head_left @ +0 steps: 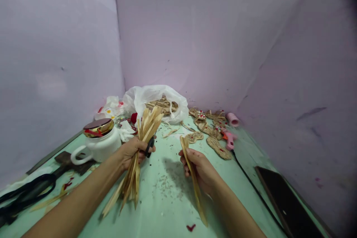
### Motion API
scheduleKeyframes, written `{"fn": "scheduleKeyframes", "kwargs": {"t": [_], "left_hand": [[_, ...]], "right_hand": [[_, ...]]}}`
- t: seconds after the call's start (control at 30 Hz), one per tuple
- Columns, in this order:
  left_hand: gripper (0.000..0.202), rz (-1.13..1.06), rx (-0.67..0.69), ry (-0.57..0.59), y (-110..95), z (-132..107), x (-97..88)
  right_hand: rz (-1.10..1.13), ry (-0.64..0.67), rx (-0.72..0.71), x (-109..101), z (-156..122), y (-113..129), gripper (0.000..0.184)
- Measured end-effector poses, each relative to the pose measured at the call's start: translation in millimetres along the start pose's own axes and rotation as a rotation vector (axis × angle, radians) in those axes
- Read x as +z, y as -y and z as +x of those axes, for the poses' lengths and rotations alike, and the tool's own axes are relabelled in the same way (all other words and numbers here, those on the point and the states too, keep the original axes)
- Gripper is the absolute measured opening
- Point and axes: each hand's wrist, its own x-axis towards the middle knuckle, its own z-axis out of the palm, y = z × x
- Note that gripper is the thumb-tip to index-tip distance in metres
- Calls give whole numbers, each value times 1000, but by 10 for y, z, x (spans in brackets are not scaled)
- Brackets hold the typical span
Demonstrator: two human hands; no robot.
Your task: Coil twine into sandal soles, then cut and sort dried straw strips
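Note:
My left hand (136, 152) is closed round a bundle of dried plant strips (150, 122), pale yellow and flat, that fan out above and below the fist. A small black item (150, 145) sits at its fingers; its kind is unclear. My right hand (196, 165) pinches a narrower dried strip (198, 200), perhaps a few laid together, slanting down towards me. Between and beyond the hands, braided sole-shaped pieces (219, 148) lie on the pale green table (164, 208), some with red marks.
A white plastic bag (178, 98) with more strips stands at the back. Left are a white lidded mug (104, 148) and black-handled scissors (33, 189). On the right lie a pink glue gun (230, 138) with its cord, a pink roll (232, 119) and a dark phone-like slab (287, 204).

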Motion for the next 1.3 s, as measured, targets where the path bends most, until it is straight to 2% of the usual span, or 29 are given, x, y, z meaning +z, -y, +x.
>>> {"fn": "scheduleKeyframes", "kwargs": {"t": [0.07, 0.3, 0.43, 0.7, 0.8, 0.97, 1.13, 1.3], "left_hand": [[50, 14, 32, 47, 21, -19, 10], [38, 285, 175, 133, 80, -100, 72], [33, 346, 99, 193, 114, -105, 75], [38, 184, -88, 417, 101, -185, 120], [39, 197, -44, 381, 108, -193, 142], [37, 386, 37, 292, 102, -203, 195], [38, 470, 116, 224, 83, -230, 237], [44, 532, 146, 210, 113, -244, 253]], "right_hand": [[-78, -1, -41, 24, 35, 22, 25], [-391, -124, -147, -47, 37, 161, 36], [-426, -184, -188, -92, -26, 180, 37], [-446, -230, -210, -22, -96, 182, 31], [-460, -249, -221, -11, -97, 172, 27], [-526, -295, -218, 8, -109, 182, 25], [-517, -380, -218, 11, -104, 197, 22], [-532, -369, -254, 7, -88, 168, 23]]}}
